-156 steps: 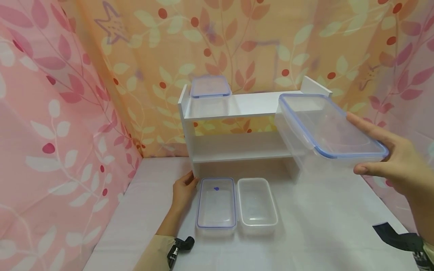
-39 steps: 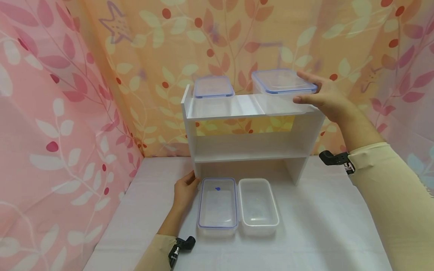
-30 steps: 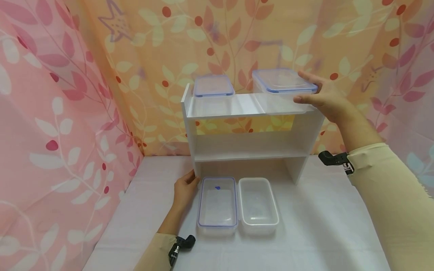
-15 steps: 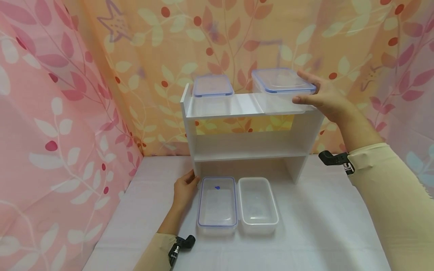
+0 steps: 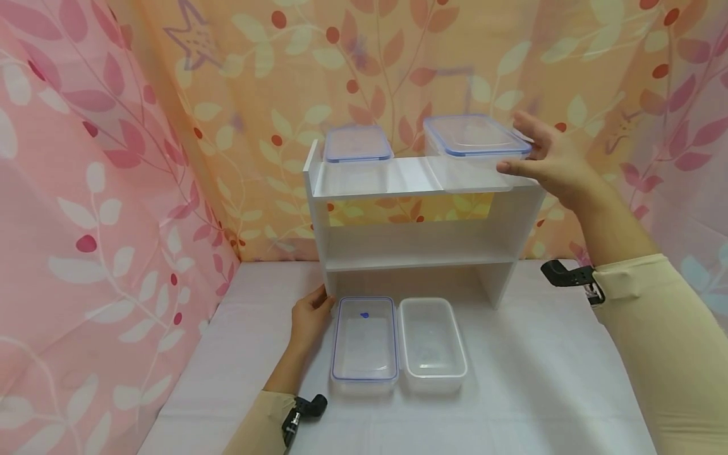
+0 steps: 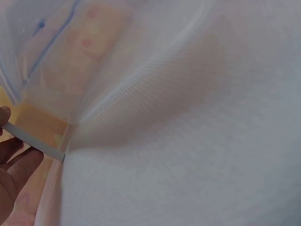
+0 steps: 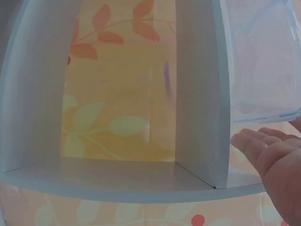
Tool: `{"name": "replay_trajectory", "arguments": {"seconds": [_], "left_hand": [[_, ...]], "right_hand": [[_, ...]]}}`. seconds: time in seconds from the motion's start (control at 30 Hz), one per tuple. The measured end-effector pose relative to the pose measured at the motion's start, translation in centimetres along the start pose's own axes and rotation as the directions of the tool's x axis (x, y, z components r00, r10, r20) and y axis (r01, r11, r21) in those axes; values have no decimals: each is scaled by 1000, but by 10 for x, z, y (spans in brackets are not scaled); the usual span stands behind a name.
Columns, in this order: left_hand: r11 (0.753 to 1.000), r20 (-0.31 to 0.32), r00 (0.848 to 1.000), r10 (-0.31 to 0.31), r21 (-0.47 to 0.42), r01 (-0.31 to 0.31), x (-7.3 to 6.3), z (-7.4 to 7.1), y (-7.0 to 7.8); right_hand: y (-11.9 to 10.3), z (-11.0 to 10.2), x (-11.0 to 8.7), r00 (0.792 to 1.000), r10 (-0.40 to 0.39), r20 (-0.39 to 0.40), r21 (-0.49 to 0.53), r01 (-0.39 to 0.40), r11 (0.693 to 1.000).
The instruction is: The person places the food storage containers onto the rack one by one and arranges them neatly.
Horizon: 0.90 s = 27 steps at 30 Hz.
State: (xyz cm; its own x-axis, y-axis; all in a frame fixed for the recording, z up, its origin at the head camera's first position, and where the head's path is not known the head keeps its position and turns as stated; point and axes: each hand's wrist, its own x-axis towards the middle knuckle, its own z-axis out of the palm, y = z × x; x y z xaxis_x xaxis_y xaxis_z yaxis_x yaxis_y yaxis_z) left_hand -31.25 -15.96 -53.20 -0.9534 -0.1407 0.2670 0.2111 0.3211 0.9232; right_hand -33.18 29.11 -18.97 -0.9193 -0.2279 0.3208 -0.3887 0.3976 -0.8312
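At the lower left of the white shelf unit [image 5: 421,246], my left hand [image 5: 309,319] grips the front edge of its side panel. The left wrist view has the thumb on one side of that panel edge [image 6: 35,141] and the fingers on the other. On the top board at right stands a large clear food container [image 5: 474,142] with a blue-rimmed lid. My right hand [image 5: 548,158] is beside its right end, thumb and fingers spread. In the right wrist view, a small gap shows between those fingers and the container wall.
A smaller lidded container [image 5: 357,151] stands on the top board at left. On the white-covered table [image 5: 529,379], before the shelf, lie a blue-rimmed container [image 5: 364,344] and a lidless-looking clear one [image 5: 433,344]. Patterned curtains [image 5: 256,95] hang behind and at both sides.
The large container has gone from the air at right onto the top board. My right hand has just loosened from it and drawn slightly right. The left hand keeps its place.
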Motion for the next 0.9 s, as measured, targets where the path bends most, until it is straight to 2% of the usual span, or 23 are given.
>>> {"name": "replay_trajectory", "arguments": {"seconds": [0.27, 0.43, 0.7, 0.9], "left_hand": [[1000, 0, 1000, -24, -9, 24, 0, -2, 0], [1000, -5, 1000, -23, -9, 23, 0, -2, 1], [1000, 9, 1000, -17, 7, 17, -2, 0, 1], [1000, -11, 1000, 1, -1, -1, -2, -1, 0]], "right_hand": [[-3, 4, -11, 998, 6, -66, 26, -5, 1000], [-8, 8, -19, 991, -9, -132, -13, 8, 1000], [-10, 15, -34, 968, -85, -236, -90, 65, 994], [-11, 21, -44, 959, -83, -272, -156, 41, 987]]}}
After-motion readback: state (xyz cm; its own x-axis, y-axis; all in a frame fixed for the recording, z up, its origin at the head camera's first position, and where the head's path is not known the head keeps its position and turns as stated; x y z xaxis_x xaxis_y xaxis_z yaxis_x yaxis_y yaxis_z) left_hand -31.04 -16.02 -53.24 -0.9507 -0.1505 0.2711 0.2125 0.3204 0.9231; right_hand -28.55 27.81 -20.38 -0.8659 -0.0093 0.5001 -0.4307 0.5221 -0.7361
